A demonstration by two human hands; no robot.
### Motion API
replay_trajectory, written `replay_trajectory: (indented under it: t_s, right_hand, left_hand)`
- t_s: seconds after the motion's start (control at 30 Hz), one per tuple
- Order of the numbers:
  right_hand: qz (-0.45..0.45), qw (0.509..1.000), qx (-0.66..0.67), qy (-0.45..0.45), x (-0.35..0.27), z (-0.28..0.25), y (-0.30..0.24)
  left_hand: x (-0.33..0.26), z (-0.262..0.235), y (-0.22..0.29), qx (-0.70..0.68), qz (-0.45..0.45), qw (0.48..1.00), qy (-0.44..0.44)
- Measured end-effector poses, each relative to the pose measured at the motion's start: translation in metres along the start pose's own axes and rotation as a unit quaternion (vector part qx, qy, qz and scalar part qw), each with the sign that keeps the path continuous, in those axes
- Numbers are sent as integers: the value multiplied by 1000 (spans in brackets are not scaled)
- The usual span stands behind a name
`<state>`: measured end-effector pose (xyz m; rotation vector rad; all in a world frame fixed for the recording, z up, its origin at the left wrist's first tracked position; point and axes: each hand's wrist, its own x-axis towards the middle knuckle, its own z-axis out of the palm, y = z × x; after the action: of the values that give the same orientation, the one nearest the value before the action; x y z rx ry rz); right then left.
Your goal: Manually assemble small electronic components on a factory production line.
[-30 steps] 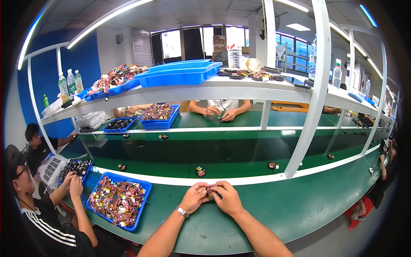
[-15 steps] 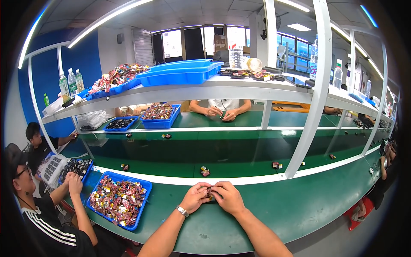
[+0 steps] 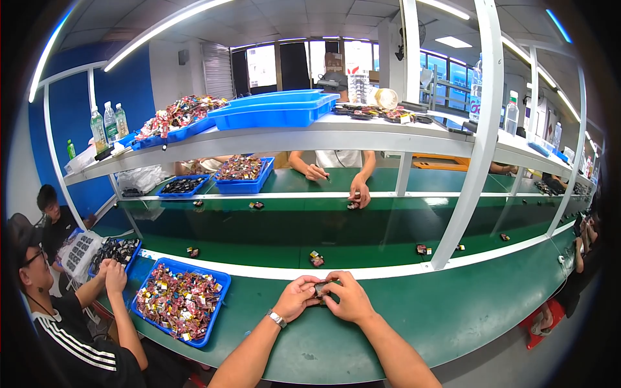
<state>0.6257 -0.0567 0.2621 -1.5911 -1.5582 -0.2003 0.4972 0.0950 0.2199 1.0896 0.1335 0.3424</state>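
Seeing no real change vs 1 s back: left hand [image 3: 296,298] & right hand [image 3: 349,299] both still gripping small dark part [image 3: 321,289] over green surface [image 3: 453,323]; work continuing.

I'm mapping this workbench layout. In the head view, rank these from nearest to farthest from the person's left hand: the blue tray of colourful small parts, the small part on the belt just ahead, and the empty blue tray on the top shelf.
1. Small part on the belt, just ahead of the left hand.
2. Blue tray of colourful small parts, to the left on the green bench.
3. Empty blue tray, up on the top shelf, far ahead.
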Motion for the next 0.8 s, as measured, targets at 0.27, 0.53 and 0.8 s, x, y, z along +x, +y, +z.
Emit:
replay_trajectory:
  t_s: [0.27,0.53,0.8]
  right_hand:
    - [23,997,72,-19,-1,6,5]
    - [67,986,152,-16,-8,9,17]
    - [76,983,164,-12,-7,7,16]
  left_hand:
    - [1,-4,-5,10,10,1000,16]
    - [-3,2,5,30,17,999,-10]
    - [-4,3,4,94,-20,995,3]
